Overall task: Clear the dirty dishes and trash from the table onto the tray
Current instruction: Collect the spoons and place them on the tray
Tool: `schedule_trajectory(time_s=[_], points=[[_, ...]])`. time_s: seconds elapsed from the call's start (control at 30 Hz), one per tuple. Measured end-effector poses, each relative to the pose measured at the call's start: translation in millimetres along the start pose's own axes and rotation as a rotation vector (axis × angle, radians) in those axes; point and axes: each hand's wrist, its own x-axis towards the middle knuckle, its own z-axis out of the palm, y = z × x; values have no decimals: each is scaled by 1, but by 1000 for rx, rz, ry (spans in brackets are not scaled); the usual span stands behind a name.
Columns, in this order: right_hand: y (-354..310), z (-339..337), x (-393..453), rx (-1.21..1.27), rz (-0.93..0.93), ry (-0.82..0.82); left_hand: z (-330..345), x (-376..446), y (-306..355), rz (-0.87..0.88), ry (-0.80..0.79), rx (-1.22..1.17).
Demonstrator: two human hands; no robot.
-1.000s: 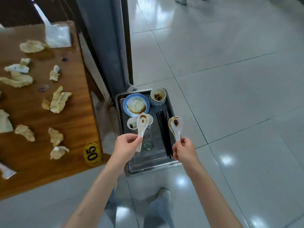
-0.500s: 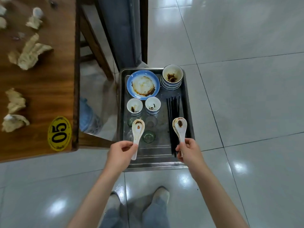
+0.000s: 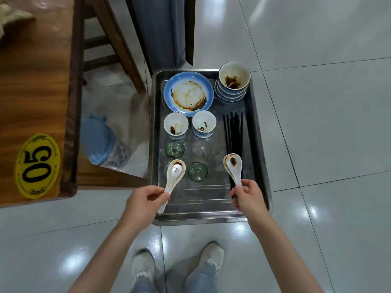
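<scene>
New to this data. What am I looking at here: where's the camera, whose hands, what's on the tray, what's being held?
There is no robot here. A person wears one wide-angle camera on the head, so this single view looks down past their own arms to their shoes.

The left hand pinches a dirty white spoon by its handle. The right hand holds spoons; there seem to be two, stacked. Both are held above a metal tray that sits on the tiled floor.

On the tray are a blue-rimmed plate, a stack of bowls, two small white cups, a few small glasses and black chopsticks.

At left is the corner of the wooden table, with a yellow "05" tag.
</scene>
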Motion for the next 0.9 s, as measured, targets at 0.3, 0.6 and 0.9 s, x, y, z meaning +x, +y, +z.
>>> schedule_trajectory(time_s=[0.3,0.6,0.9], points=[[13,-5,11,12,24,23,-4,13,-19,6,-78,68],[25,-18,23,-42,25,68,11,34,-10,110,-182,662],[35,-27,29,-125,37,55,43,53,-18,219,-129,974]])
